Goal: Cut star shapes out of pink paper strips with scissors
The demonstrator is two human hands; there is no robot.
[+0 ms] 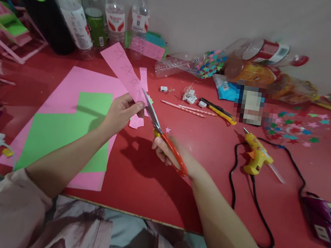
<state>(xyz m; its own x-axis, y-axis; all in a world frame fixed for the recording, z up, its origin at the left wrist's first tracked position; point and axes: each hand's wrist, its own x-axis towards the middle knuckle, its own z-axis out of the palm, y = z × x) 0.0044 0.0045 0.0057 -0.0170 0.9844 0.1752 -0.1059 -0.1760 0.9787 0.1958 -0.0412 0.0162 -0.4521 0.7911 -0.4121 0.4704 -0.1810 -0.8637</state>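
Observation:
Between thumb and fingers, my left hand (pixel 122 113) pinches a strip of pink paper (pixel 121 64) that has star outlines drawn on it. My right hand (pixel 167 151) is closed round the red handles of a pair of scissors (pixel 153 116). The blades point up and left, their tips at the strip's lower right edge near my left thumb. Pink paper scraps (pixel 137 122) lie on the table below the strip. A small pink star (pixel 168 130) lies just right of the blades. Left of my hands, a green sheet (pixel 65 141) rests on larger pink sheets (pixel 64 87).
Plastic bottles (pixel 115 17) and a black cylinder (pixel 42 8) line the wall. Pencils (pixel 183 109), a yellow cutter (pixel 222 113) and loose stars (pixel 299 128) lie on the red table (pixel 149 188). A yellow glue gun (pixel 256 155) with a black cord sits at right.

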